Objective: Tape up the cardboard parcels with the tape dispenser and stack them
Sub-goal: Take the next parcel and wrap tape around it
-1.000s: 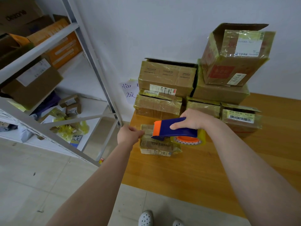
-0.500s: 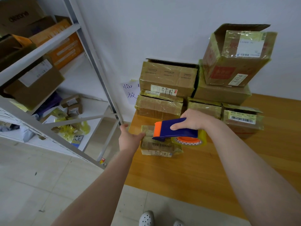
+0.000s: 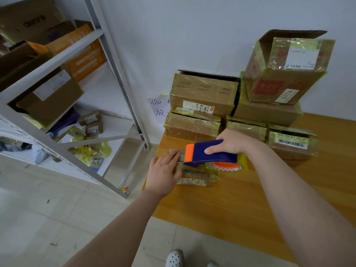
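A small flat cardboard parcel (image 3: 196, 175) wrapped in clear tape lies near the left edge of the wooden table (image 3: 231, 205). My left hand (image 3: 163, 172) rests flat on the parcel's left end with fingers stretched out. My right hand (image 3: 234, 141) grips the blue and orange tape dispenser (image 3: 210, 154), whose orange nose sits over the parcel top. Its tape roll (image 3: 227, 166) hangs beneath the handle. Behind stand taped parcels in stacks: a left stack (image 3: 202, 105) and a right stack (image 3: 279, 89) topped by a box with a raised flap.
A white metal shelf rack (image 3: 115, 78) full of boxes and yellow bags stands to the left, its foot close to the table corner. A paper note (image 3: 159, 110) hangs on the wall. Tiled floor and my white shoes (image 3: 174, 258) lie below.
My left hand has moved from the parcel's left side onto its top and flattened there. The dispenser has barely moved.
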